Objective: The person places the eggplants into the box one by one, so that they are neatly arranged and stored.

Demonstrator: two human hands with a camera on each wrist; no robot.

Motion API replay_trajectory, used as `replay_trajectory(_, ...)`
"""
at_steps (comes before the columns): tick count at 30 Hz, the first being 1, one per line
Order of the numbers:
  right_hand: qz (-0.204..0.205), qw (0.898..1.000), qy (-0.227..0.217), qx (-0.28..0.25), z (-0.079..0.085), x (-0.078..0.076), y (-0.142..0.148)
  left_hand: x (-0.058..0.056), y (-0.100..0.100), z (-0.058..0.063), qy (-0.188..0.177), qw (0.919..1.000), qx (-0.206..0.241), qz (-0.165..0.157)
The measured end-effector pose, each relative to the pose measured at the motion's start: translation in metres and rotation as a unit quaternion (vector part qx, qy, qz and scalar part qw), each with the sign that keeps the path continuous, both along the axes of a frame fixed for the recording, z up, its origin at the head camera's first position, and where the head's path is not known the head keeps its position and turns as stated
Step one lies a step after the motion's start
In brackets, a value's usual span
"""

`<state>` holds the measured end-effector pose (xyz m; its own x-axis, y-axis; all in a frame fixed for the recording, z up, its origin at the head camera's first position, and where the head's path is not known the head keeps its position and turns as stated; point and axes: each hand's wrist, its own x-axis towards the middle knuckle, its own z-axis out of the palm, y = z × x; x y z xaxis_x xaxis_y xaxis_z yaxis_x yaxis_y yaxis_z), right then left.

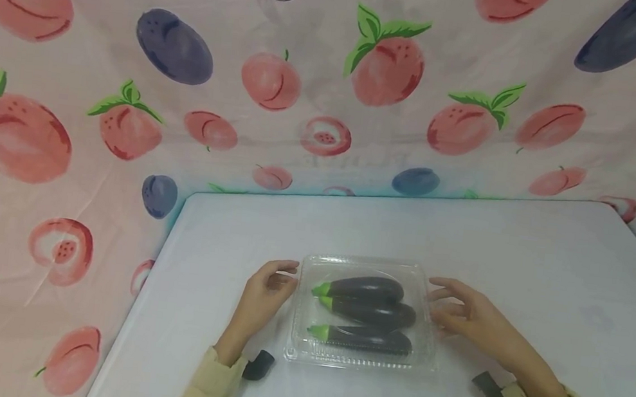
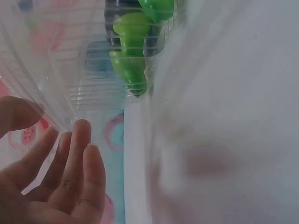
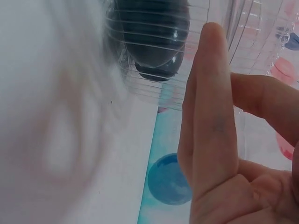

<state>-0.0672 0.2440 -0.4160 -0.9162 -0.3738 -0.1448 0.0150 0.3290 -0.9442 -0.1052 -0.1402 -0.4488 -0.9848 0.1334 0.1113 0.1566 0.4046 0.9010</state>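
A clear plastic clamshell box (image 1: 359,362) with its lid down sits on the white table, holding three dark eggplants (image 1: 372,312) with green stem ends pointing left. At its left side is my left hand (image 1: 269,292), fingers loosely bent and spread; in the left wrist view the fingertips (image 2: 82,125) are at the box's rim, with the thumb apart from them. My right hand (image 1: 466,311) is at the opposite side. Its long fingers look nearly straight in the right wrist view, with a fingertip (image 3: 213,35) against or just beside the ribbed wall. Neither hand visibly grips the box.
The white table (image 1: 465,240) extends around the box. Behind and left of it hangs a fruit-print cloth (image 1: 312,30). A dark wrist device (image 1: 259,366) is by the left cuff and another dark device (image 1: 491,390) by the right cuff.
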Motion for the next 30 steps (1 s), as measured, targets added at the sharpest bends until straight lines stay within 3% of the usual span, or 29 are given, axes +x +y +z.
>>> replay_trajectory(9,-0.009,1.000,-0.003,-0.014,0.001,-0.001,-0.003,0.013,-0.003,0.006,-0.038,0.9992,-0.007,-0.008)
replay_trajectory(30,-0.016,1.000,0.014,-0.013,-0.001,-0.004,-0.004,0.045,-0.017,0.013,-0.078,0.9955,-0.031,-0.043)
